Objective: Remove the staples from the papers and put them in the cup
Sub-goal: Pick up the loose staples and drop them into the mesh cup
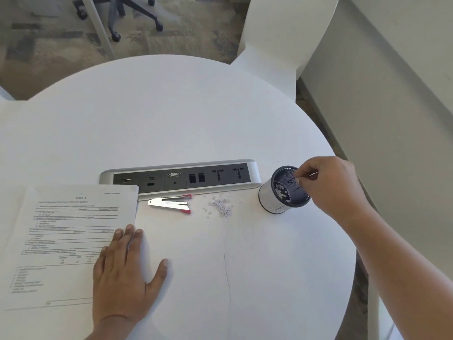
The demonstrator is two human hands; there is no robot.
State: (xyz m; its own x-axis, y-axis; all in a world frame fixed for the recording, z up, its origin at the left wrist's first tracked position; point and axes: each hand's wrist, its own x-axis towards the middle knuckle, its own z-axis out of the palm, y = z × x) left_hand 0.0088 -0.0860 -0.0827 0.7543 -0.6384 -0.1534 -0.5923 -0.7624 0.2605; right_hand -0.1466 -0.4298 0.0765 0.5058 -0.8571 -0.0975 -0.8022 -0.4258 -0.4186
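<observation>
A stack of printed papers (71, 231) lies at the left of the round white table (171, 114). My left hand (125, 273) rests flat on the stack's right edge, fingers spread. A metal staple remover with red tips (170, 204) lies just right of the papers. The cup (282, 192), white outside with dark mesh inside, stands at the right and holds several small white bits. My right hand (331, 185) hovers over the cup's rim with fingertips pinched together; whether a staple sits between them is too small to tell.
A silver and black socket strip (181, 177) is set into the table behind the papers. Several small paper bits (220, 207) are scattered between remover and cup. An office chair base (137, 13) stands on the carpet beyond the table. A white chair back (289, 33) rises at the far right.
</observation>
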